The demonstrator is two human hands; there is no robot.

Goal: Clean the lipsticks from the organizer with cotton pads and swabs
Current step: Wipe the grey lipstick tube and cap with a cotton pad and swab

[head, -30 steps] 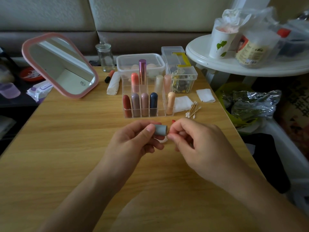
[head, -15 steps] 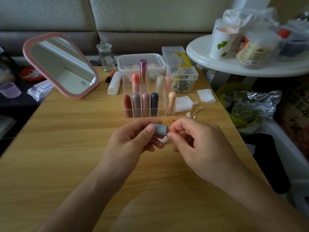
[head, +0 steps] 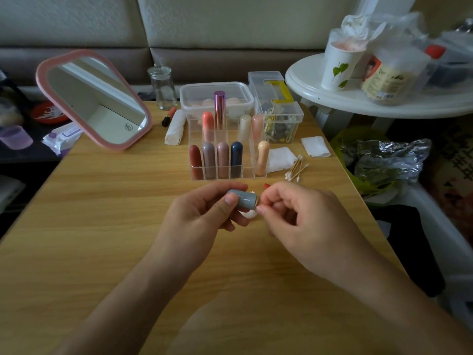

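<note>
My left hand (head: 202, 216) grips a short grey lipstick tube (head: 243, 199) over the table's middle, with a bit of white cotton pad (head: 249, 214) tucked under it. My right hand (head: 302, 221) has thumb and forefinger pinched at the tube's right end, apparently on a thin swab whose red tip (head: 267, 186) pokes out above the fingers. Behind the hands stands the clear organizer (head: 245, 172), holding several capped lipsticks. Loose cotton swabs (head: 295, 170) and cotton pads (head: 280, 158) lie to its right.
A pink-framed mirror (head: 94, 98) leans at the back left. A glass jar (head: 163, 85), a lidded plastic box (head: 217, 94) and a clear clip box (head: 281, 121) stand behind the organizer. A white round table (head: 332, 97) with a cup stands to the right.
</note>
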